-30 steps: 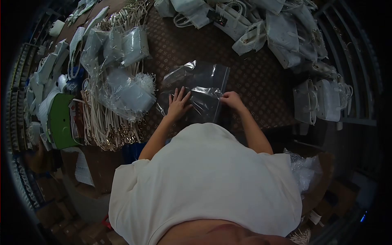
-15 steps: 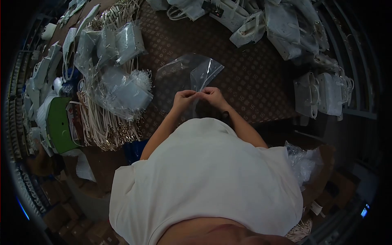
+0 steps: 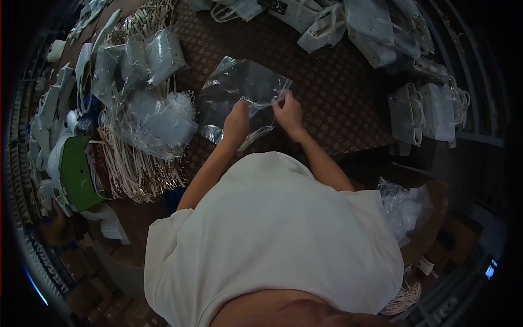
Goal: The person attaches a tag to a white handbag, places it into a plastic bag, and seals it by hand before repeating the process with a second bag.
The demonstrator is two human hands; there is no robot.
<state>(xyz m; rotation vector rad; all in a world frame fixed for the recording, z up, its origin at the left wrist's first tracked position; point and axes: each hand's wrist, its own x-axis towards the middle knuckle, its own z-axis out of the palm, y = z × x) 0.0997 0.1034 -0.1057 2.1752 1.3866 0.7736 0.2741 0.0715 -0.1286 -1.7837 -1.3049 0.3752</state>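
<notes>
A clear plastic bag [image 3: 226,82] is spread out in front of me above the brown patterned table [image 3: 338,109]. My left hand [image 3: 237,122] is closed on the bag near its middle. At the bag's right side, my right hand [image 3: 289,113] pinches the plastic between thumb and fingers. The bag looks flat, and I see no item inside it. Just to the left lies a pale piece in clear wrapping [image 3: 169,121], apart from my left hand.
Pale straps with metal clasps [image 3: 147,174] hang in a bundle at the left, near a green bag [image 3: 78,171]. Wrapped white handbags [image 3: 370,32] crowd the back right; more white bags [image 3: 438,111] stand at the right edge. Bubble wrap [image 3: 400,210] lies at lower right.
My hands were close together at the bag and have moved apart. The bag, bunched between them before, is now spread wider, and both hands have gone slightly farther out over the table.
</notes>
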